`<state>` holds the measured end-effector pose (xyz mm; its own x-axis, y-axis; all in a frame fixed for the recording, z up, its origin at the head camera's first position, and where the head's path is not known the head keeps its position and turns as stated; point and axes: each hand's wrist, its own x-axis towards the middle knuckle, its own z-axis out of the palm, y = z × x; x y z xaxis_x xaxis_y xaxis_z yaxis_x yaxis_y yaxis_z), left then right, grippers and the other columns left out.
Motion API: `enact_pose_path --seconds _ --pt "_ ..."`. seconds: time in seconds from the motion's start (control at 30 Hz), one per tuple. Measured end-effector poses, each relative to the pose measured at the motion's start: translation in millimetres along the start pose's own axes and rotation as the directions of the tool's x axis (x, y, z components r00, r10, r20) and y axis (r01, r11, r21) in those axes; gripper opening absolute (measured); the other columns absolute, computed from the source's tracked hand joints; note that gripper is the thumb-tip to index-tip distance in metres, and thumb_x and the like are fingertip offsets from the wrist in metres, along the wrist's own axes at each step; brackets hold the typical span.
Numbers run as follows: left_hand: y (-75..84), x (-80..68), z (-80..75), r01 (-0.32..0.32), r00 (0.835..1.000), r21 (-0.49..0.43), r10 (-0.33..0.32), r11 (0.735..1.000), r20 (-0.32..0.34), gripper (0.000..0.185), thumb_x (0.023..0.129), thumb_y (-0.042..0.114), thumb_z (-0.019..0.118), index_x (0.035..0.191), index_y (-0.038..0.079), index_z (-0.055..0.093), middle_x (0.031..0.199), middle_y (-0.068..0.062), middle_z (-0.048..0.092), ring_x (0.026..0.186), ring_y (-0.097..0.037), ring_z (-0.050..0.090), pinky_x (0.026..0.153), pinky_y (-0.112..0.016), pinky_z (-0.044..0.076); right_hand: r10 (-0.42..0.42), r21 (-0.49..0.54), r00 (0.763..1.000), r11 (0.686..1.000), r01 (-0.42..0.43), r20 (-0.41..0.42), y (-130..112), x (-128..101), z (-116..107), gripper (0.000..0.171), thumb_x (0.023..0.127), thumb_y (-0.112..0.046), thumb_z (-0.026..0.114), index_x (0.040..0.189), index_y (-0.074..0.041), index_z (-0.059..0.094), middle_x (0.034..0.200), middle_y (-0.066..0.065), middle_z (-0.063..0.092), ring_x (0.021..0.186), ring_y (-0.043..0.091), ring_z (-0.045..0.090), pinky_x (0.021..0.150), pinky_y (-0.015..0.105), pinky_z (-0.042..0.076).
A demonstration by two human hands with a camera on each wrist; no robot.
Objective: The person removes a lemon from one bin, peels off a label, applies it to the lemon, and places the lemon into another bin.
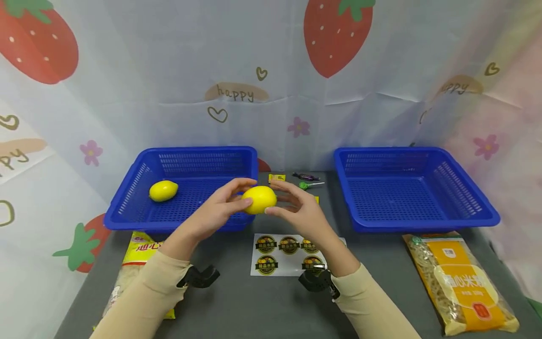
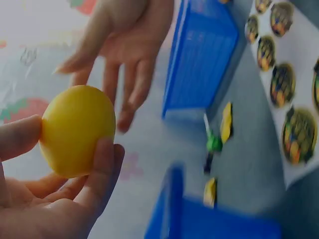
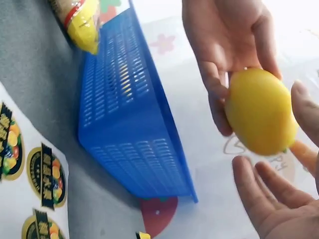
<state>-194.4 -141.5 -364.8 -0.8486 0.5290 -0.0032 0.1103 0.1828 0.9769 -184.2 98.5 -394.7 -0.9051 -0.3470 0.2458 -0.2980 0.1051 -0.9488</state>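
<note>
My left hand (image 1: 218, 209) pinches a yellow lemon (image 1: 259, 199) between thumb and fingers, raised above the table in front of the left basket. The left wrist view shows that thumb and fingertips pressed to the sides of the lemon (image 2: 77, 130). My right hand (image 1: 302, 214) is spread at the lemon's other side, its fingers loosely bent around air. From the right wrist, the lemon (image 3: 260, 112) sits in the left fingers, with the right fingertips close beside it. Below the hands lies a white sheet of round black-and-gold fruit stickers (image 1: 290, 263), partly covered by the right forearm.
A blue basket (image 1: 199, 149) at left holds another lemon (image 1: 163, 190); a second blue basket (image 1: 389, 149) stands at right. Between them lie a green lollipop (image 1: 304, 185), a purple-wrapped candy (image 1: 306, 177) and a yellow packet (image 1: 277, 178). Food bags (image 1: 463, 282) lie at both front sides.
</note>
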Motion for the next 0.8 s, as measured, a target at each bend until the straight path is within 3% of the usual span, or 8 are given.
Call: enact_pose_path --seconds 0.1,0.17,0.3,0.4,0.6,0.8 --pt "-1.2 1.5 24.1 -0.044 0.998 0.011 0.044 0.999 -0.043 0.042 0.107 0.021 0.051 0.145 0.007 0.042 0.144 -0.017 0.048 0.119 -0.029 0.06 0.097 -0.034 0.053 -0.022 -0.019 1.0 1.0 0.022 -0.009 0.1 -8.5 -6.3 0.053 0.09 -0.02 0.077 0.14 -0.019 0.06 0.141 0.001 0.06 0.121 0.023 0.063 0.097 0.034 0.056" --pt "-1.5 1.7 40.7 -0.063 0.992 0.045 0.067 0.997 -0.106 0.04 0.107 0.023 0.052 0.143 0.008 0.045 0.143 -0.013 0.051 0.12 -0.028 0.059 0.095 -0.035 0.054 -0.038 -0.03 0.999 0.999 0.037 -0.025 1.9 -13.8 -11.6 0.05 0.09 -0.018 0.077 0.138 -0.015 0.062 0.137 0.003 0.062 0.119 0.025 0.063 0.096 0.032 0.056" --pt "-9.1 4.1 71.8 -0.068 0.962 0.12 0.097 0.99 -0.254 0.045 0.103 0.029 0.06 0.143 0.011 0.05 0.143 -0.007 0.051 0.128 -0.024 0.056 0.098 -0.039 0.055 -0.036 -0.076 0.997 0.997 0.032 -0.062 9.1 -24.0 -24.9 0.05 0.089 -0.017 0.078 0.136 -0.016 0.064 0.136 0.002 0.061 0.121 0.026 0.062 0.099 0.031 0.054" --pt "-19.9 8.9 89.2 -0.063 0.944 0.12 0.098 0.991 -0.314 0.048 0.102 0.027 0.063 0.145 0.009 0.05 0.144 -0.009 0.051 0.133 -0.025 0.053 0.099 -0.041 0.055 0.001 -0.109 0.998 0.994 -0.009 -0.07 15.7 -28.2 -32.3 0.05 0.088 -0.02 0.079 0.136 -0.02 0.064 0.14 0.001 0.06 0.125 0.028 0.061 0.101 0.034 0.054" --pt "-52.0 23.8 107.4 0.015 0.936 0.09 0.018 0.996 -0.352 0.047 0.101 0.023 0.063 0.145 0.01 0.05 0.144 -0.011 0.053 0.132 -0.025 0.055 0.099 -0.034 0.055 0.136 -0.174 0.987 0.973 -0.15 -0.089 37.5 -31.0 -38.3 0.055 0.087 -0.03 0.081 0.137 -0.018 0.062 0.138 0.007 0.062 0.124 0.03 0.062 0.095 0.041 0.057" --pt "-70.7 38.5 114.4 0.094 0.93 0.206 -0.012 0.974 -0.368 0.047 0.1 0.022 0.066 0.143 0.008 0.054 0.129 -0.012 0.063 0.103 -0.024 0.066 0.083 -0.033 0.059 0.224 -0.232 0.967 0.941 -0.248 -0.125 59.3 -32.4 -43.6 0.055 0.086 -0.034 0.081 0.136 -0.019 0.063 0.136 0.006 0.064 0.123 0.03 0.063 0.092 0.044 0.058"
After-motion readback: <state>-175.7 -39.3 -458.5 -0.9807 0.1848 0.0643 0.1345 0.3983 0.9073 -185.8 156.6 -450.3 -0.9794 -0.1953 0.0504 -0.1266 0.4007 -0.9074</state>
